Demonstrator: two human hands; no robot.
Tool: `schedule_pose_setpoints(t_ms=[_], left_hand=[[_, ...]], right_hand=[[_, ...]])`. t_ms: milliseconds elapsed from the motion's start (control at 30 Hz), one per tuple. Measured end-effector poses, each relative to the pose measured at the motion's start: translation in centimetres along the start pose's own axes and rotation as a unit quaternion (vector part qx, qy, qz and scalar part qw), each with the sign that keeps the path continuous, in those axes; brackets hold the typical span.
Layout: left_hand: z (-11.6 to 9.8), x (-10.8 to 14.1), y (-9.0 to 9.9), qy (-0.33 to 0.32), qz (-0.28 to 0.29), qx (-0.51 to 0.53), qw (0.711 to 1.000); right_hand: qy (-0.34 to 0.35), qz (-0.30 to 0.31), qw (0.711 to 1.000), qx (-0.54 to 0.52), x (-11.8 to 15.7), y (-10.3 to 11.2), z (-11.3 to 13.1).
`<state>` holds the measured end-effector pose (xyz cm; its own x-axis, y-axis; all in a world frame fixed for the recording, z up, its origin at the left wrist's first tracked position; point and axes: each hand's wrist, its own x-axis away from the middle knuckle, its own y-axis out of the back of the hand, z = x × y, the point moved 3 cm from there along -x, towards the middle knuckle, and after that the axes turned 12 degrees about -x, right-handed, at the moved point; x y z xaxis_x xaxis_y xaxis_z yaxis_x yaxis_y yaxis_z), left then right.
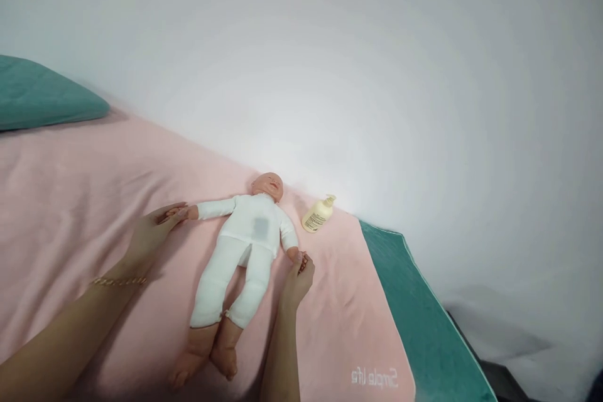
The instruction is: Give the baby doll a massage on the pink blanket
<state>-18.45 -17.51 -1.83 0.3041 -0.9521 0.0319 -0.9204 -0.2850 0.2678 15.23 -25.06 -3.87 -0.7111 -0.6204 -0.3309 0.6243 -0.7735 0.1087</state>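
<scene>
Head view: supine doll [249,217], feet near, head toward wall [339,75], left fingers [179,215] and right fingers [309,268] clasping its hands.

Over by the pale wall [424,75] there's a cream pump bottle [317,215] standing on a pink blanket [334,314] with mirrored white lettering [375,377], a teal pillow [44,94] off to the left and teal bedding [424,308] showing past the blanket's right edge.

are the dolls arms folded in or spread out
Spread: the left hand holds one doll arm out sideways, the right hand holds the other arm lower, angled outward.
</scene>
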Motion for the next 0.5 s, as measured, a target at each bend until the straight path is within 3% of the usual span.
schedule_pose_setpoints(t_ms=[100, 500], left_hand=[[-0.07, 0.07, -0.19, -0.002, -0.006, 0.011, 1.0], [0.06, 0.41, -0.15, 0.003, 0.004, -0.002, 1.0]], right_hand=[[-0.038, -0.032, 0.998, -0.039, 0.25, 0.13, -0.09], [-0.103, -0.041, 0.983, -0.149, -0.02, 0.92, 0.35]])
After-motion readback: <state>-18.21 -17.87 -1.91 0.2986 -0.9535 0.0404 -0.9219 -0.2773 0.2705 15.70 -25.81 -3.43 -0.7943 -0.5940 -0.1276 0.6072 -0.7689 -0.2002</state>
